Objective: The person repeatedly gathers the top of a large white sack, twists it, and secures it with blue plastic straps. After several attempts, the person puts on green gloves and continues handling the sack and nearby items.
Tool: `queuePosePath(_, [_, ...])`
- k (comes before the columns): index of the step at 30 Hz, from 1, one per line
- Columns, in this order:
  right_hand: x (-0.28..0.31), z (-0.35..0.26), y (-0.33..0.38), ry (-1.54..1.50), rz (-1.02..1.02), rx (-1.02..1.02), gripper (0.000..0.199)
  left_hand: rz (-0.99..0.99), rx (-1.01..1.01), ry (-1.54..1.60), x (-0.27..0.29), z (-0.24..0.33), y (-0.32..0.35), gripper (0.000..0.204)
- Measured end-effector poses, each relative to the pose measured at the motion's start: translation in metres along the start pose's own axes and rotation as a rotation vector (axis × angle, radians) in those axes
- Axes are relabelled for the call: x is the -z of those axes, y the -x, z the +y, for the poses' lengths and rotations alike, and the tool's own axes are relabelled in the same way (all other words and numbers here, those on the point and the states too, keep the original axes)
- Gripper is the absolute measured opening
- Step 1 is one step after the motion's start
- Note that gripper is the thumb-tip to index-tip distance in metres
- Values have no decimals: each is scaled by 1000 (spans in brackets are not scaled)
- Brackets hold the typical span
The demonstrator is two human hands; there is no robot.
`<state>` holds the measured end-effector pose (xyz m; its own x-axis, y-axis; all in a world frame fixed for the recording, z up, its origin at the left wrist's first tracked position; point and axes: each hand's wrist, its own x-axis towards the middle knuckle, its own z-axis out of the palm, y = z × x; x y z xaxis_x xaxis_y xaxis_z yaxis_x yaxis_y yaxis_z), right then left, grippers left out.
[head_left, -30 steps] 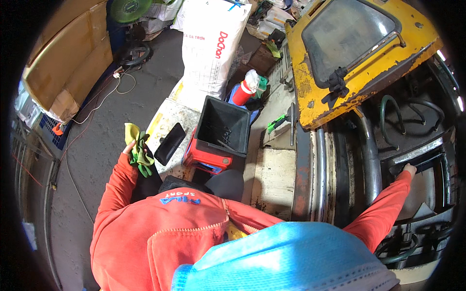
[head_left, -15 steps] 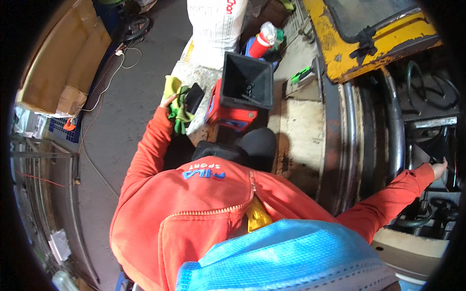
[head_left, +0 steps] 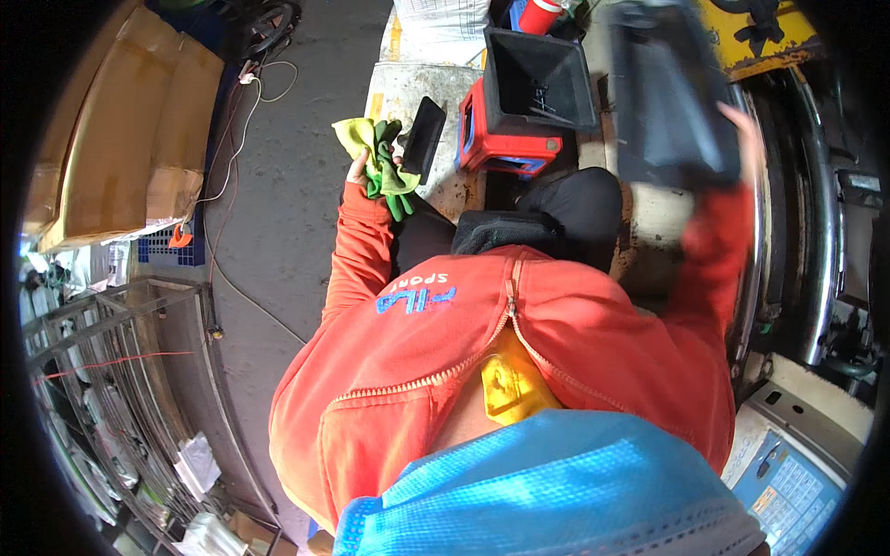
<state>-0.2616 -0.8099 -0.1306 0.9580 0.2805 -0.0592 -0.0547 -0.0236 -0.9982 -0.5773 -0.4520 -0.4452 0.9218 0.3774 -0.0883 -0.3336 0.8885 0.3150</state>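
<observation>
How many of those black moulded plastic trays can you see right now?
2: one black funnel-shaped plastic tray sits on the red stand; one blurred black tray is in the right hand. Others may be hidden.

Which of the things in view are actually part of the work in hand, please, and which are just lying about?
In hand:
- left hand clutching green rag
- right hand lifting blurred dark tray

Lying about:
- black funnel-shaped box on red stand
- cardboard
- wire rack

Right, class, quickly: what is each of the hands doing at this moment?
Left hand: closed on a green and yellow cloth.
Right hand: holding a dark flat tray-like part, blurred by motion.
</observation>
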Motion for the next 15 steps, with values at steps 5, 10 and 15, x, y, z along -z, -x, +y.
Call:
queuePosePath(5, [-98,154,-112,73,-340,-240,27,-36,49,29,0,0,0,36])
queuePosePath(10, [-137,183,-132,598,-427,-236,44,30,-15,-19,1,-2,2,41])
queuePosePath(15, [-124,42,-113,683,189,1084,35,7,-10,23,-2,-2,-4,40])
